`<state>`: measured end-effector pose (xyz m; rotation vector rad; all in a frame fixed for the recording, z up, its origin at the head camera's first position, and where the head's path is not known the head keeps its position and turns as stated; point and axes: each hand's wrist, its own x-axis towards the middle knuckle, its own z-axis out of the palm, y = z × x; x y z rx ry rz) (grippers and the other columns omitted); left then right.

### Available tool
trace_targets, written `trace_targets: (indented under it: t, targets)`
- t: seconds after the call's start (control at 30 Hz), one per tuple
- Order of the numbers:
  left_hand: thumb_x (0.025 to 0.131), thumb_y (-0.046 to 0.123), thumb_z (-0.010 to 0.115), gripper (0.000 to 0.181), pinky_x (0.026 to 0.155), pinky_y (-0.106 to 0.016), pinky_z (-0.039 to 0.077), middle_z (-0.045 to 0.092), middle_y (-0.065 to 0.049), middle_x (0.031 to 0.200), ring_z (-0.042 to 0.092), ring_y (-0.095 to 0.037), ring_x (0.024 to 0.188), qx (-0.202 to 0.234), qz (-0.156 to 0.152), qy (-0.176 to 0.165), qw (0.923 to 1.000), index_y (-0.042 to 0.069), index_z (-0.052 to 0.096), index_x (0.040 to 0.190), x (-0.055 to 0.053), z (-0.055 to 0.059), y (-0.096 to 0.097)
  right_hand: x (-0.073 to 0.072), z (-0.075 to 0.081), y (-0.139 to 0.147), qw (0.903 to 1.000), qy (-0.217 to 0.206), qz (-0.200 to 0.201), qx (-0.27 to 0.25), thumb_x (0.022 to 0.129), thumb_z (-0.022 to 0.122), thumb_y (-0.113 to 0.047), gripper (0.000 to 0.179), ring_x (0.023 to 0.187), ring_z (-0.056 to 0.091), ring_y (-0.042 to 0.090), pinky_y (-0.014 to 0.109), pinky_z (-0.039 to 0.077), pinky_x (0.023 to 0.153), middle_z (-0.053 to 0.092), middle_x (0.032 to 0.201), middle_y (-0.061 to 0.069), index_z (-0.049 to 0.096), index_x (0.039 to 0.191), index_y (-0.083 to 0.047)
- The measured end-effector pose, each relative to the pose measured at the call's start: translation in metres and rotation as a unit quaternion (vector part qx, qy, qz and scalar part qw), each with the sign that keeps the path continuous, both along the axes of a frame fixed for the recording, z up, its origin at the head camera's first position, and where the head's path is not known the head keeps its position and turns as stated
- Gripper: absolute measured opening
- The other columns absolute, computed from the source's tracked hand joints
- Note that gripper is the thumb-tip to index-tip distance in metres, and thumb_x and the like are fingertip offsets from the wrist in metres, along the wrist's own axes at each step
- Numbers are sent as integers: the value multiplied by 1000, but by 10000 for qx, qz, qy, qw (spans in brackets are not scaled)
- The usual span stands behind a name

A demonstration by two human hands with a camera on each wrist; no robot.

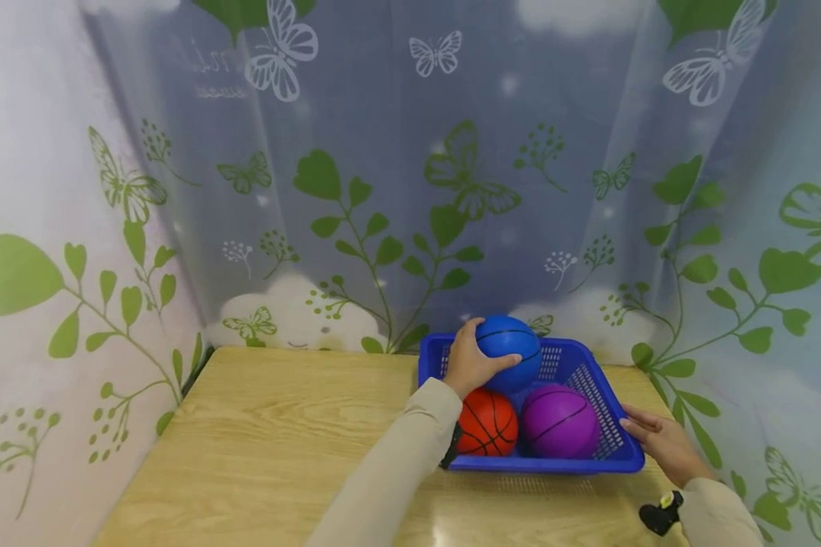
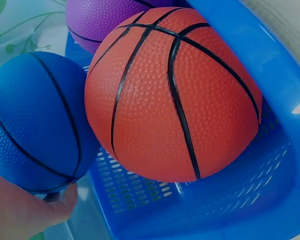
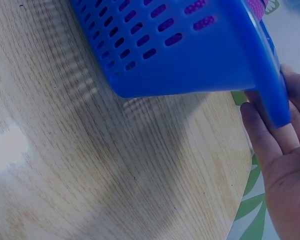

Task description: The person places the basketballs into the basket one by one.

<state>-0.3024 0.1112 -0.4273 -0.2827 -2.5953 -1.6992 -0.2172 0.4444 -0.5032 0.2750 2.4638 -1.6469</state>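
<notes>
A blue plastic basket [image 1: 609,448] with slotted sides stands on the table. My left hand [image 1: 470,360] grips a blue basketball [image 1: 513,349] at the back of the basket, fingers over its left side and thumb across its front. In front of it lie a red basketball [image 1: 487,425] on the left and a purple basketball [image 1: 561,422] on the right. The left wrist view has the blue ball right beside the red ball [image 2: 170,95]. At the basket's right side, my right hand [image 3: 285,155] holds the rim [image 3: 272,90], with fingers beneath it and the thumb on its other side.
The wooden table [image 1: 274,441] stretches to the left of the basket. A curtain [image 1: 376,152] printed with leaves and butterflies hangs close behind the table and along both sides. A black strap piece [image 1: 660,513] is at the right wrist.
</notes>
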Motion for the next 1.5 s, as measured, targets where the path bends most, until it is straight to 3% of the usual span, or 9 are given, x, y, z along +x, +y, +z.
trace_targets:
  t: [0.07, 0.33, 0.53, 0.87, 1.3, 1.5]
  targets:
    - [73, 40, 82, 86, 94, -56, 46, 45, -12, 141, 46, -36, 125, -64, -1, -60, 10000, 15, 40, 144, 0, 1, 0, -1, 1, -1, 10000, -51, -40, -31, 98, 55, -33, 68, 93, 60, -7, 23, 53, 86, 51, 137, 13, 27, 148, 5]
    - [75, 39, 82, 84, 95, -54, 47, 46, -11, 142, 47, -34, 125, -171, -103, -41, 9998, 14, 41, 144, 3, 6, 3, -1, 2, -6, 10000, -58, -77, -5, 99, 54, -30, 66, 92, 60, -6, 25, 54, 86, 47, 140, 22, 28, 147, 6]
    - [79, 32, 80, 79, 101, -53, 42, 42, -15, 147, 41, -37, 132, -324, -257, 217, 9989, 10, 42, 145, 5, 7, 2, -2, 4, -8, 9999, -67, -73, -82, 100, 53, -27, 63, 93, 61, -4, 27, 54, 86, 47, 140, 23, 27, 147, 6]
    - [81, 25, 78, 70, 110, -46, 35, 39, -11, 150, 36, -34, 137, -883, -940, 7, 9916, 10, 48, 142, 6, -5, 0, -1, 6, -8, 9999, -52, -96, 47, 99, 54, -28, 65, 91, 61, -5, 26, 54, 85, 46, 140, 25, 27, 147, 7]
    - [82, 25, 77, 73, 109, -46, 36, 40, -11, 149, 37, -31, 137, -782, -951, -202, 9922, 11, 44, 145, 6, -10, -11, 0, 2, -5, 9998, -25, -44, 182, 99, 53, -32, 66, 92, 59, -8, 28, 54, 86, 40, 143, 27, 27, 147, 5]
    - [81, 27, 79, 73, 108, -48, 36, 44, -11, 146, 39, -33, 135, -822, -843, -143, 9929, 10, 45, 144, 4, -13, -17, 0, 1, -3, 9996, -23, -88, 267, 99, 54, -31, 66, 91, 59, -7, 29, 54, 86, 45, 140, 26, 28, 147, 6]
